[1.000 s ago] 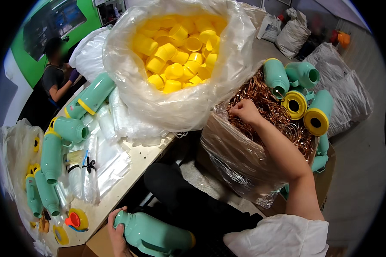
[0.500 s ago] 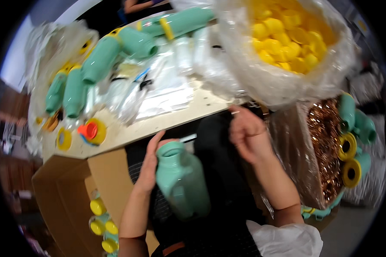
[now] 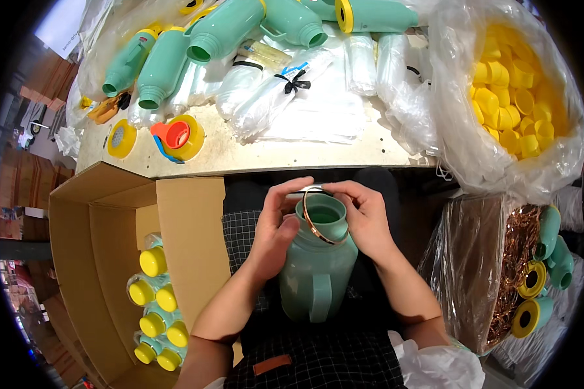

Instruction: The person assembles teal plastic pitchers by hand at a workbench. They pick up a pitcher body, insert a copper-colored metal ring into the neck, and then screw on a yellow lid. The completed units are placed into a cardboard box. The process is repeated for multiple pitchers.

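Observation:
A green plastic flask casing (image 3: pixel 315 272) stands upright on my lap, its open neck up and its handle toward me. A thin copper-coloured ring (image 3: pixel 313 229) hangs tilted around the neck, low on the near side and raised at the far side. My left hand (image 3: pixel 274 227) is curled against the left of the neck, thumb along it and fingers reaching to the far side. My right hand (image 3: pixel 365 217) bends round from the right, fingertips at the ring's raised part. The fingertips of both hands nearly meet there; their exact hold is partly hidden.
A carton (image 3: pixel 104 259) at left holds several bagged flasks with yellow caps (image 3: pixel 153 261). On the table (image 3: pixel 396 139) lie green casings (image 3: pixel 227 29), plastic bags and an orange cup (image 3: pixel 175 135). A bag of yellow caps (image 3: pixel 522 104) and a box of copper rings (image 3: pixel 519 259) are at right.
My right hand has come in from the right to the casing's neck, and a copper ring now sits around it. The casing has moved right and stands more upright; the view has shifted.

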{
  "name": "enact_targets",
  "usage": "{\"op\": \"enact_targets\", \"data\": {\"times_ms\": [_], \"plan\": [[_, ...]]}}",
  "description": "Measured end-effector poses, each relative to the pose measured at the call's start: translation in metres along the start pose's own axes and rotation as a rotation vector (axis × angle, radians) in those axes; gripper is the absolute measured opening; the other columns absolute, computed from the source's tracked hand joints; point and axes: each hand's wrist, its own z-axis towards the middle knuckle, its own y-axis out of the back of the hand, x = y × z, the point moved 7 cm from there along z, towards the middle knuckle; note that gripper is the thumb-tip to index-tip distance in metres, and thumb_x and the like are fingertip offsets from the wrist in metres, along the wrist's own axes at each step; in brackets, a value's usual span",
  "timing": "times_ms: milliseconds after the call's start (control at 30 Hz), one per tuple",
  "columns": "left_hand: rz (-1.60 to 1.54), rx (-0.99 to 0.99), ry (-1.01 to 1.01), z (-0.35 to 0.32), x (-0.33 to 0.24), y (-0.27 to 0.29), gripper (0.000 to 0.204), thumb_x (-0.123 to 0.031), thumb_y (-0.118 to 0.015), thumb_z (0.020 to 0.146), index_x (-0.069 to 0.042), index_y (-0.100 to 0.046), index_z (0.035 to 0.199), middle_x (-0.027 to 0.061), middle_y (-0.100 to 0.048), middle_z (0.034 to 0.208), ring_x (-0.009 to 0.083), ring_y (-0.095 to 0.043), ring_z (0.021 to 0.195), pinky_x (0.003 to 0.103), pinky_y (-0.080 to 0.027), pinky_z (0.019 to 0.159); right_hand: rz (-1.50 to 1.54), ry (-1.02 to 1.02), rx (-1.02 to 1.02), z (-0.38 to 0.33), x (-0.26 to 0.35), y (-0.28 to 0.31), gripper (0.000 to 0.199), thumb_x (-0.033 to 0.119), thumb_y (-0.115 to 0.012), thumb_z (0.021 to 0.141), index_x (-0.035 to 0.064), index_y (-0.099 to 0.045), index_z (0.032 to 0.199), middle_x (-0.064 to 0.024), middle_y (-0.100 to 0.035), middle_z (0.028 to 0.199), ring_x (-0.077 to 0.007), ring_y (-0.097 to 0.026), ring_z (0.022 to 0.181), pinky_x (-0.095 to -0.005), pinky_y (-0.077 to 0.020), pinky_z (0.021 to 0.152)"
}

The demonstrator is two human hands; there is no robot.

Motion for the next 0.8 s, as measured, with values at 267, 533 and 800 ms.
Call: {"op": "enact_targets", "data": {"times_ms": [267,533,800], "plan": [[-0.04,-0.066,-0.066,-0.008,0.009,0.006,0.04,-0.02,-0.057,0.089,-0.002,-0.048,0.124,0.0159,-0.053,0.129,0.0232,-0.053,0.12,0.037,-0.043,0.104,0.067,0.076,0.103,-0.019,0.004,-0.003,0.031,0.015,-0.048,0.098,-0.0019,-0.068,0.113,-0.0142,-0.067,0.106,-0.0233,-0.062,0.099,-0.0334,-0.0459,0.09],[-0.175,-0.075,-0.157,-0.023,0.018,0.013,0.05,-0.012,-0.066,0.08,-0.006,-0.043,0.124,0.0135,-0.047,0.128,0.022,-0.052,0.118,0.039,-0.044,0.104,0.231,0.115,0.135,-0.048,-0.009,-0.015,0.057,0.032,-0.058,0.093,-0.002,-0.052,0.138,-0.0152,-0.058,0.13,-0.0268,-0.054,0.119,-0.0368,-0.0375,0.107],[0.087,-0.163,0.036,-0.042,0.011,0.004,0.053,-0.006,-0.06,0.085,-0.002,-0.04,0.134,0.0137,-0.05,0.131,0.0211,-0.05,0.122,0.037,-0.039,0.107,0.263,0.115,0.142,-0.052,-0.005,-0.017,0.054,0.019,-0.052,0.094,-0.0039,-0.044,0.142,-0.0152,-0.057,0.131,-0.0226,-0.054,0.122,-0.0346,-0.0395,0.106]]}}
